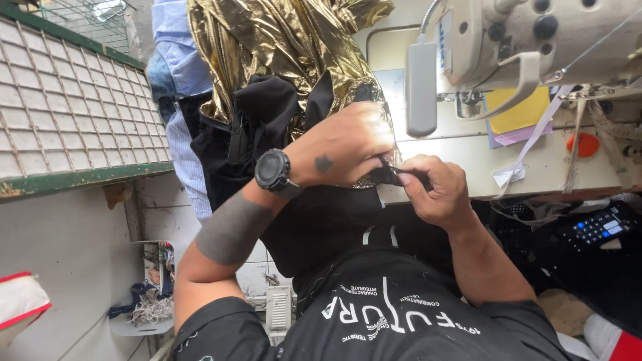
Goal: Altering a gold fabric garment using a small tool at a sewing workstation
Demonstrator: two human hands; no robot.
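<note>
Both hands, left [348,144] and right [431,190], pinch black fabric [394,175] at the cream worktable's [468,160] edge. A cream sewing machine [535,40] stands above; a barred window [67,107] lies left.

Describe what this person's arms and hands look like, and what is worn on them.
Both forearms are bare below short black sleeves. The left hand has a small dark mark on its back, a chunky black wristwatch at the wrist and a wide grey band around the forearm. The right hand wears nothing.
</note>
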